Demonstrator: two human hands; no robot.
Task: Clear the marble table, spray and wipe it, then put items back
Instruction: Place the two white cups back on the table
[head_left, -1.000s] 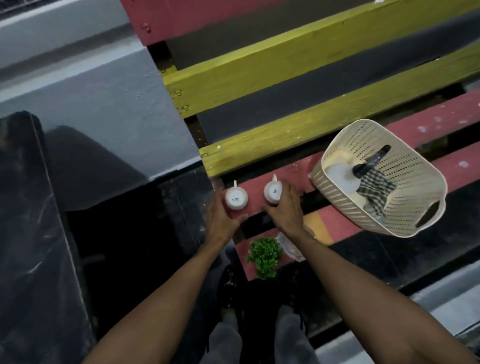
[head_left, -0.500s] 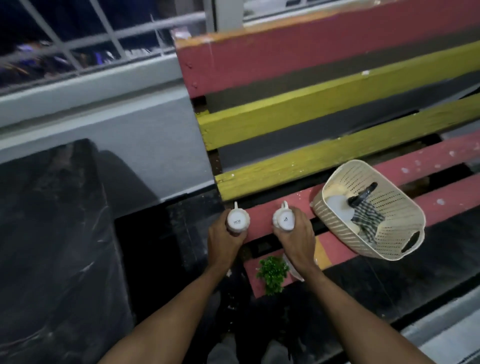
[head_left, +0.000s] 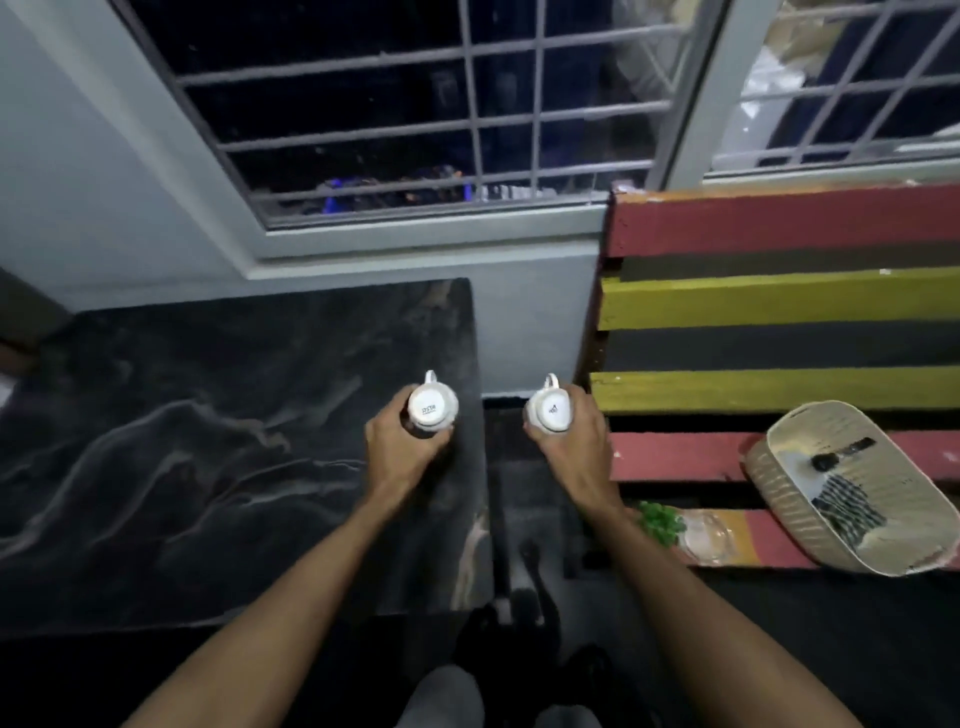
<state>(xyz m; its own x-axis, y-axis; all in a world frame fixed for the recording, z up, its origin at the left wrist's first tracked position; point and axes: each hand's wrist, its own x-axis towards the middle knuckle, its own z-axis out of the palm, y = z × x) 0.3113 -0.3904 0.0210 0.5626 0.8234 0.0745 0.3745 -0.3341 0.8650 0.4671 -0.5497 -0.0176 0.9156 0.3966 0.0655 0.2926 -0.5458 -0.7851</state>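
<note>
My left hand (head_left: 402, 449) grips an upside-down white mug (head_left: 431, 408) over the right edge of the dark marble table (head_left: 182, 467). My right hand (head_left: 571, 441) holds a second inverted white mug (head_left: 551, 410) above the gap between the table and the painted bench (head_left: 779, 301). Both mug handles point away from me. On the bench seat lie a small green plant (head_left: 661, 522) and a clear glass item (head_left: 709, 535). A cream perforated basket (head_left: 779, 514) on the bench holds a black spray bottle (head_left: 841, 453) and a checked cloth (head_left: 847, 506).
A grey wall and a barred window (head_left: 441, 130) rise behind the table. The red and yellow slatted bench stands to the right. Dark floor and my legs (head_left: 441, 696) are below, between table and bench.
Both hands carried the two mugs leftward from the bench toward the marble table. The view swung left and up, bringing the table and window into sight.
</note>
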